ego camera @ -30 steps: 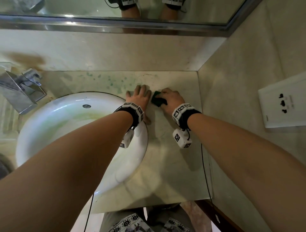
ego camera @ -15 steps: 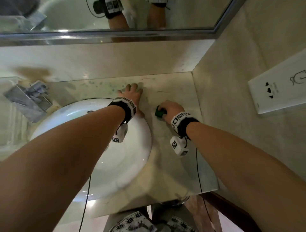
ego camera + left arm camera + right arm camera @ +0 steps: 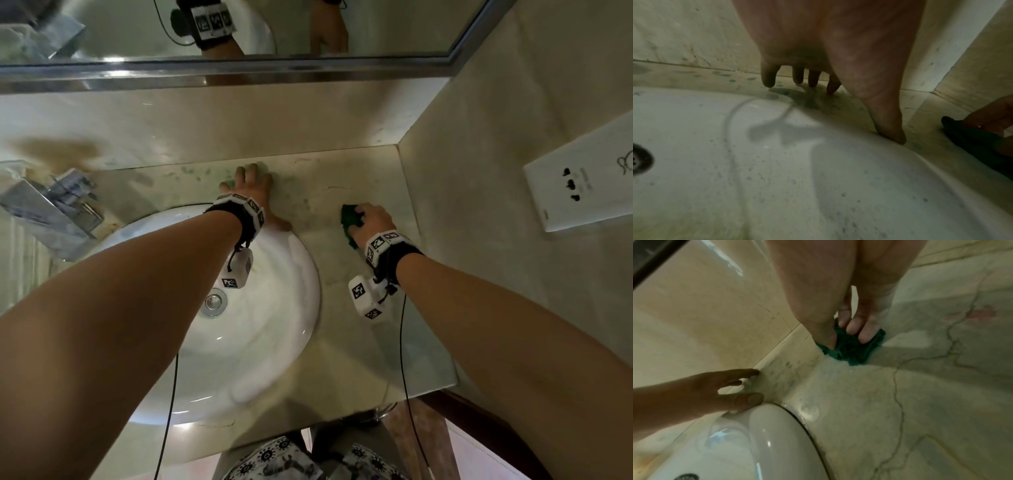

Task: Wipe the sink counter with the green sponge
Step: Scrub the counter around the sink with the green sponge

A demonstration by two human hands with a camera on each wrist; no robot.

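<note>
My right hand (image 3: 371, 219) grips the green sponge (image 3: 349, 219) and presses it on the beige marble counter (image 3: 359, 308), right of the basin. In the right wrist view my fingers (image 3: 865, 334) curl over the crumpled sponge (image 3: 851, 352), with my thumb on its left side. My left hand (image 3: 251, 186) lies flat with straight, spread fingers on the counter behind the white basin (image 3: 267, 342); its thumb touches the basin rim. The left wrist view shows those fingertips (image 3: 768, 81) on green-spotted stone and the sponge (image 3: 970, 139) at the far right.
A chrome tap (image 3: 44, 212) stands at the left behind the basin. The mirror (image 3: 274, 24) runs along the back wall. A side wall with a white socket plate (image 3: 582, 192) bounds the counter on the right. The drain (image 3: 215, 301) sits in the basin.
My right hand has slid the sponge toward me and then to the right, away from the left hand. The left hand stays flat on the counter. The head view has tilted down.
</note>
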